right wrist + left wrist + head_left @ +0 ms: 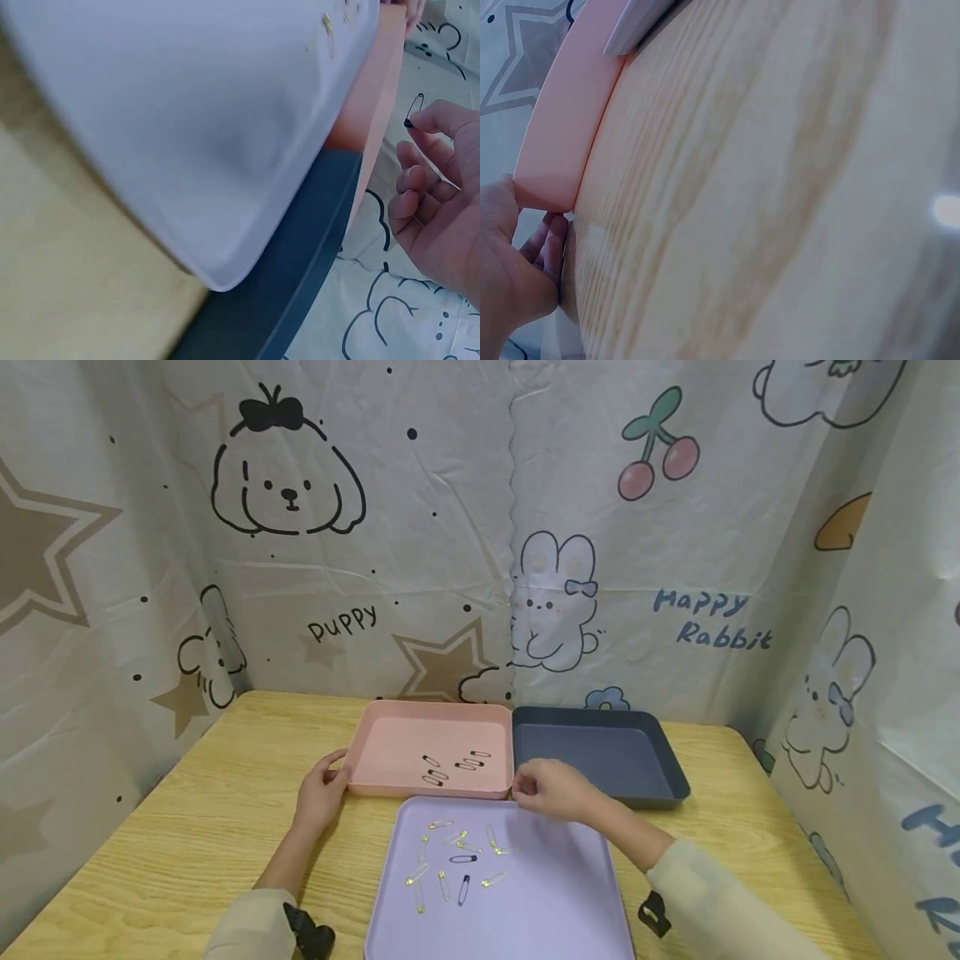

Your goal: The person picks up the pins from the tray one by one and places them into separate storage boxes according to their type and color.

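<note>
My right hand (555, 789) is above the inner corner where the pink and dark trays meet. Its thumb and index finger pinch a black safety pin (415, 111), seen in the right wrist view. My left hand (322, 789) holds the left side of the pink tray (427, 727), thumb near the rim and fingers against the outer wall. Several black safety pins (465, 766) lie in that tray. In front, the lilac tray (555, 902) bears several gold safety pins (444, 887) and two black safety pins (463, 858).
A dark blue-grey tray (585, 743) stands right beside the pink one. All three trays sit on a wooden table (225, 793). Behind and at the sides hangs a printed curtain (450, 527).
</note>
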The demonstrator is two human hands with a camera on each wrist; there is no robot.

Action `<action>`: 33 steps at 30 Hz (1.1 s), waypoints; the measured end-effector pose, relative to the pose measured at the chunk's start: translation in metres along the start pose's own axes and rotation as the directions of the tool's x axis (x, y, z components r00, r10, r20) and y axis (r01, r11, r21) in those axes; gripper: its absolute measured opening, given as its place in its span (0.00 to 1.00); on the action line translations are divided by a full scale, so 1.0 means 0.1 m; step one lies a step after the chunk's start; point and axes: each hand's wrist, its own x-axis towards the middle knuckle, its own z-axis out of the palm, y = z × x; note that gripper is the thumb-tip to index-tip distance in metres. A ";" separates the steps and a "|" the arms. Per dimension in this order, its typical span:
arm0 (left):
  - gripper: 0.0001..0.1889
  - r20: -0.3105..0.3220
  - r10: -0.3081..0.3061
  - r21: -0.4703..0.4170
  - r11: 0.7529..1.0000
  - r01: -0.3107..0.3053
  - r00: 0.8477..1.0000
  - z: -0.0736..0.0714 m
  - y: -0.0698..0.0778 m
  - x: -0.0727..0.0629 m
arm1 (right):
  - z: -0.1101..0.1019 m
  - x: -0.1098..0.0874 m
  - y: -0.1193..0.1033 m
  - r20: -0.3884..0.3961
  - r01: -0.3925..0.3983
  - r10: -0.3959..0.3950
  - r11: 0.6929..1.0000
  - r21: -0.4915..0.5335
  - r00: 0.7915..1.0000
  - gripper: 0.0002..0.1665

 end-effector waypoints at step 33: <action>0.21 0.001 0.000 -0.030 1.000 0.000 1.000 0.00 -0.02 0.00 | -0.04 1.08 0.17 -0.077 -0.250 0.244 0.965 -0.081 0.967 0.06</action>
